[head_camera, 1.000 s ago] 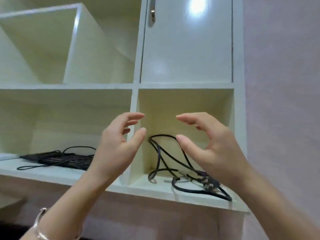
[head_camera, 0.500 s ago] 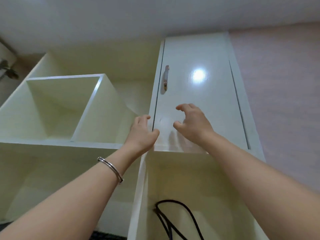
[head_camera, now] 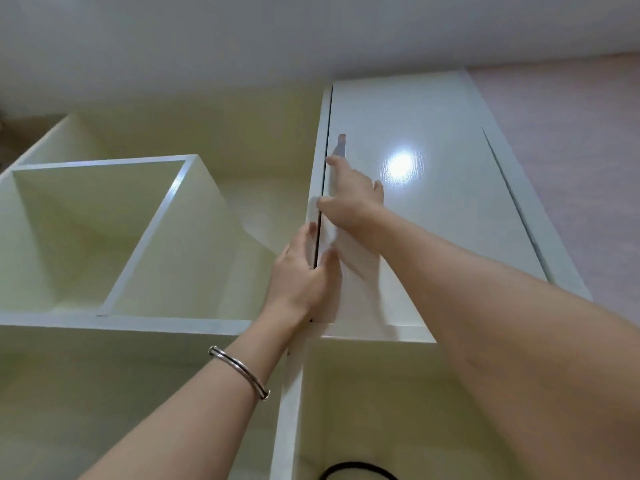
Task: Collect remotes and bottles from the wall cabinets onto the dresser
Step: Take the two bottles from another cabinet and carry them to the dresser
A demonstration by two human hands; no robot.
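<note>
No remote or bottle shows in the head view. A white cabinet door [head_camera: 433, 209] with a metal handle [head_camera: 341, 144] fills the upper right, with a thin dark gap along its left edge. My left hand [head_camera: 304, 271] pinches that edge low down, fingers behind it and thumb on the front. My right hand [head_camera: 351, 199] lies higher on the door, with its fingers spread. Its index fingertip reaches the bottom of the handle and its thumb crosses the gap. What is behind the door is hidden.
Open white compartments [head_camera: 104, 230] sit to the left of the door, and nothing shows in them. Below the door is another open compartment with a loop of black cable [head_camera: 360, 470] at the frame's bottom edge. The ceiling is above and a pink wall [head_camera: 581, 140] is on the right.
My view has tilted up from the lower shelves to the closed door. Both hands rose from in front of the cable compartment to the door's left edge, and the left hand has taken hold of it.
</note>
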